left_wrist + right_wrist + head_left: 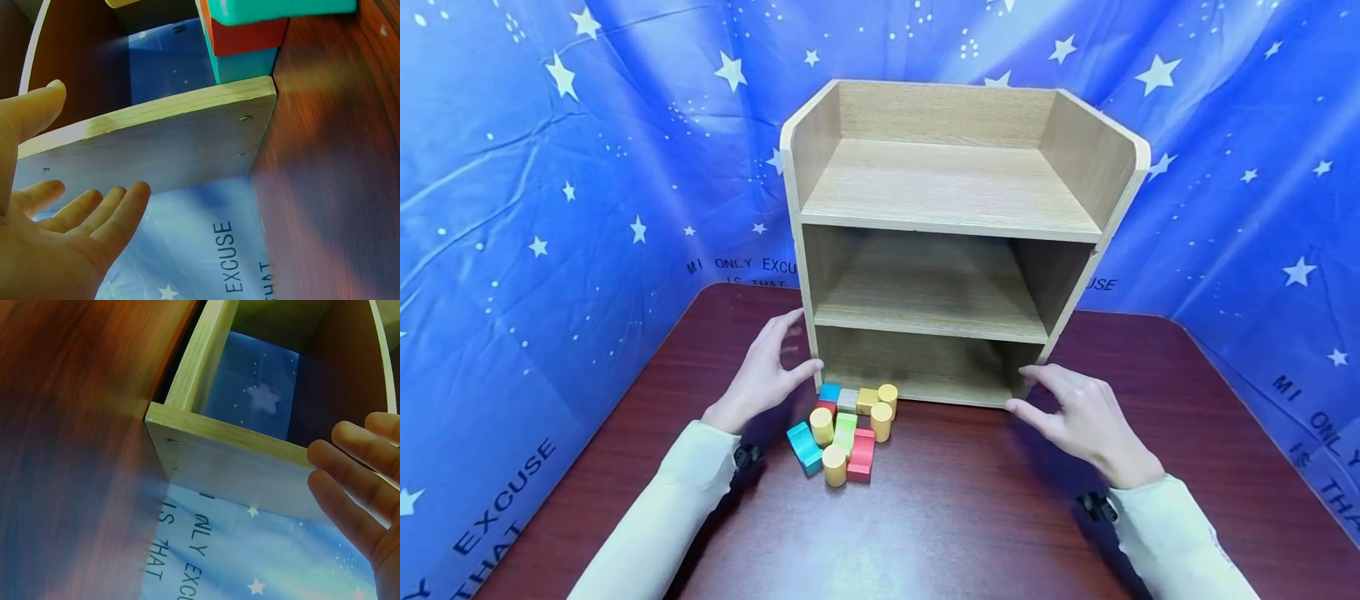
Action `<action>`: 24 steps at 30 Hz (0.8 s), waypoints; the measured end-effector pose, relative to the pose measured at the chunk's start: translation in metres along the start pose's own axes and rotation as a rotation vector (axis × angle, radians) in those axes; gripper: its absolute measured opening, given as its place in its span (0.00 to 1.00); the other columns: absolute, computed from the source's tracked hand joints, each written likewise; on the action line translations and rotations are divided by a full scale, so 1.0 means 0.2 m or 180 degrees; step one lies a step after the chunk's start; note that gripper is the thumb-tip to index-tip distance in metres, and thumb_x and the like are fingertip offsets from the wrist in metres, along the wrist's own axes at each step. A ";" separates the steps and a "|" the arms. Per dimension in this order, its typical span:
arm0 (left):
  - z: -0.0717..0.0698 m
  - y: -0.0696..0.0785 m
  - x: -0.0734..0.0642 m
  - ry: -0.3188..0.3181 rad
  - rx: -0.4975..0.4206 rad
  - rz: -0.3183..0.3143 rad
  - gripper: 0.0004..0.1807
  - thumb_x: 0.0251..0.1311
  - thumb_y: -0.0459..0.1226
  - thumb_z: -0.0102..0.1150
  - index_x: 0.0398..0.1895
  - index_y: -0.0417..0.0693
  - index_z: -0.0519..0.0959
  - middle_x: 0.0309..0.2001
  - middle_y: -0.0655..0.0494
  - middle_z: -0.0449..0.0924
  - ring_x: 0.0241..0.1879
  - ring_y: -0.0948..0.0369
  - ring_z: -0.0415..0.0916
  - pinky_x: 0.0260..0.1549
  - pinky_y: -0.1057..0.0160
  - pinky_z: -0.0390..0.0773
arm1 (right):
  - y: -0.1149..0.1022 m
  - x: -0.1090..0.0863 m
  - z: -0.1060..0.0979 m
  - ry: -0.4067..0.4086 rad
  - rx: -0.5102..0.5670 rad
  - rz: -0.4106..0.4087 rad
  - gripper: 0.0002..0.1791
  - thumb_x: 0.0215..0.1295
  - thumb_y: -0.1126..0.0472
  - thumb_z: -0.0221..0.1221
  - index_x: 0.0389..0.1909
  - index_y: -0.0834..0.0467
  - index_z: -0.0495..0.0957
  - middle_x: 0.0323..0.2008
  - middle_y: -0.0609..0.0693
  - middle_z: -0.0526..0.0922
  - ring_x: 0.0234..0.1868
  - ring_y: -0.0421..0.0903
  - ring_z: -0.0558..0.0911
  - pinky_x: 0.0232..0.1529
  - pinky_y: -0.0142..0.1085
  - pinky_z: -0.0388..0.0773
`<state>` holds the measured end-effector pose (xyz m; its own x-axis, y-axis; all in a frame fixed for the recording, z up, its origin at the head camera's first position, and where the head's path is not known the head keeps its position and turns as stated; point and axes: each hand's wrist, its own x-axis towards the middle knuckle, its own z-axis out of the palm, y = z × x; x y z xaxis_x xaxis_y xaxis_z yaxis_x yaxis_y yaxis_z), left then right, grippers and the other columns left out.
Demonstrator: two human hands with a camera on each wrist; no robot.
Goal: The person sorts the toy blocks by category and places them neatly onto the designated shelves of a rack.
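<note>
A light wooden shelf unit (951, 187) with three tiers stands upright on the table, its front towards me. At its lower left side is my left hand (762, 375), thumb and fingers spread around the front edge. The left wrist view shows a gap between these fingers and the side panel (137, 156). On the other side, my right hand (1084, 414) has its fingertips at the lower right edge. In the right wrist view its fingers (353, 515) are extended beside the panel; whether they touch it, I cannot tell. Neither hand grips anything.
Toy blocks cluster before the shelf's lower left: several yellow cylinders (835, 465), a teal block (805, 448), a red block (862, 457), a green block (845, 432), and small blue, grey and yellow ones. Starry blue cloth (587, 142) surrounds the dark red table (940, 517).
</note>
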<state>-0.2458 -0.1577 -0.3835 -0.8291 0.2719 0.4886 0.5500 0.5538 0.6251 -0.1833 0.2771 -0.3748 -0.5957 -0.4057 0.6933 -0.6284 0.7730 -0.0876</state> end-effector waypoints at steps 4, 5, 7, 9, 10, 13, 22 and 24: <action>0.01 0.00 0.00 0.0015 0.0007 -0.0019 0.41 0.52 0.36 0.70 0.69 0.45 0.61 0.56 0.46 0.69 0.54 0.51 0.71 0.49 0.51 0.77 | -0.01 0.01 0.03 -0.0005 0.0036 -0.0053 0.25 0.47 0.45 0.69 0.43 0.57 0.82 0.33 0.45 0.84 0.30 0.39 0.80 0.29 0.38 0.75; 0.01 0.00 0.01 0.0014 0.0023 -0.0023 0.40 0.52 0.35 0.70 0.69 0.45 0.61 0.56 0.47 0.69 0.54 0.51 0.71 0.49 0.52 0.77 | -0.01 0.01 0.04 0.0002 0.0060 -0.0061 0.25 0.47 0.45 0.69 0.43 0.57 0.82 0.33 0.45 0.84 0.29 0.39 0.79 0.29 0.38 0.75; 0.02 0.00 0.01 0.0010 0.0026 -0.0020 0.39 0.53 0.35 0.69 0.68 0.46 0.62 0.55 0.47 0.70 0.53 0.52 0.72 0.49 0.53 0.78 | -0.02 0.02 0.05 0.0018 0.0108 -0.0080 0.25 0.48 0.45 0.69 0.43 0.57 0.82 0.32 0.44 0.83 0.29 0.39 0.79 0.29 0.36 0.74; 0.03 -0.01 0.02 0.0008 -0.0001 -0.0026 0.39 0.54 0.34 0.69 0.68 0.46 0.62 0.54 0.48 0.70 0.52 0.52 0.74 0.48 0.54 0.78 | -0.03 0.03 0.06 0.0026 0.0151 -0.0089 0.24 0.48 0.45 0.69 0.43 0.57 0.82 0.31 0.43 0.83 0.28 0.37 0.78 0.29 0.35 0.73; 0.03 -0.01 0.02 0.0005 -0.0028 -0.0028 0.38 0.54 0.33 0.68 0.68 0.47 0.62 0.54 0.48 0.70 0.51 0.53 0.74 0.48 0.54 0.78 | -0.03 0.03 0.07 0.0035 0.0176 -0.0097 0.24 0.49 0.46 0.69 0.43 0.56 0.82 0.30 0.42 0.82 0.28 0.37 0.78 0.29 0.33 0.73; 0.05 0.00 0.02 0.0003 -0.0104 -0.0014 0.38 0.54 0.32 0.68 0.68 0.46 0.62 0.52 0.47 0.71 0.49 0.53 0.76 0.46 0.54 0.79 | -0.05 0.05 0.08 0.0028 0.0230 -0.0089 0.23 0.49 0.47 0.69 0.44 0.55 0.82 0.27 0.38 0.79 0.25 0.36 0.76 0.27 0.29 0.72; 0.06 0.00 0.04 0.0099 -0.0151 0.0004 0.35 0.56 0.30 0.64 0.67 0.42 0.63 0.52 0.45 0.72 0.49 0.52 0.76 0.46 0.53 0.80 | -0.10 0.10 0.11 -0.0076 0.0309 -0.0003 0.24 0.49 0.47 0.69 0.45 0.54 0.81 0.32 0.39 0.81 0.27 0.33 0.77 0.27 0.28 0.73; 0.07 0.01 0.05 0.0123 -0.0161 0.0004 0.34 0.57 0.29 0.64 0.67 0.42 0.63 0.53 0.44 0.72 0.49 0.52 0.76 0.45 0.52 0.80 | -0.11 0.10 0.11 -0.0091 0.0321 -0.0012 0.24 0.49 0.46 0.69 0.45 0.54 0.81 0.32 0.39 0.81 0.27 0.33 0.77 0.28 0.29 0.73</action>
<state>-0.2539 -0.1439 -0.3863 -0.8245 0.2413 0.5119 0.5562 0.5128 0.6540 -0.1929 0.2411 -0.3750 -0.6063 -0.4234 0.6731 -0.6770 0.7189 -0.1576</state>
